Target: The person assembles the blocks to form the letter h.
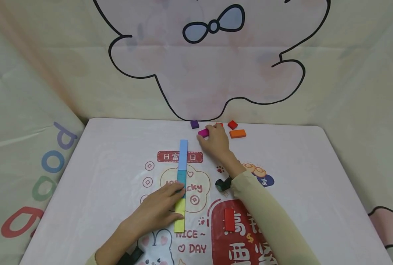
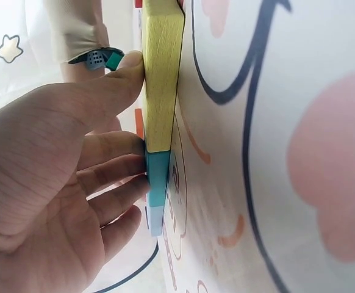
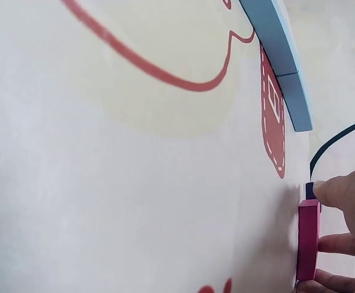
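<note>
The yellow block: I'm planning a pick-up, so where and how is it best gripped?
Probably pinch the yellow block by its near end, across both long sides, from above: it is a narrow bar whose far end meets the teal block, while the left hand leaves the near end uncovered.

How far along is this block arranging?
Looks done: the yellow block, teal block and light blue block lie end to end. In hand: the left hand touches the yellow block; the right hand is at the magenta block, its grip unclear. Apparently left: the purple block, orange block and red blocks, lying outside that line.
</note>
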The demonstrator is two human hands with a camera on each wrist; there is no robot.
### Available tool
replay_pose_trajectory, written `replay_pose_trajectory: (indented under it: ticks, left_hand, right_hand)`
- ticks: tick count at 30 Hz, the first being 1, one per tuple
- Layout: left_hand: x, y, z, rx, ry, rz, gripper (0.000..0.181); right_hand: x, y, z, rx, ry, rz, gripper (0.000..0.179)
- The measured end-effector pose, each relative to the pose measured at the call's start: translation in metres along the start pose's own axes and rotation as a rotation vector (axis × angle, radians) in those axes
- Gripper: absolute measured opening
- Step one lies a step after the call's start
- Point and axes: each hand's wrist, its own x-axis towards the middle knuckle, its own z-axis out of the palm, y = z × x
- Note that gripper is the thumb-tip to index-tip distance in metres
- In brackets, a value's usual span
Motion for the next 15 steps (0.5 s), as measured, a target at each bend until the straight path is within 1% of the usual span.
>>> replay_pose_trajectory:
  ticks: [7,11,15]
  left_hand:
    - [-0.0003,-0.0010,0.0006,0.005,0.000,0.000,0.080]
    - [-0.0005,-0.0010,-0.0005,0.010,-0.004,0.002,0.080]
    - [-0.0007,-0.0006,-0.0025,0.001,-0.010,0.015,0.080]
  right_hand:
    - [-0.0009,-0.0003,0.0003,0.005,0.006,-0.004,0.056]
    - [-0.0027,0.0013,-0.0022,0.001,0.007,-0.026,0.053]
    - [-0.0050,0.0038,-0.0062,0.002,-0.013,-0.054,0.052]
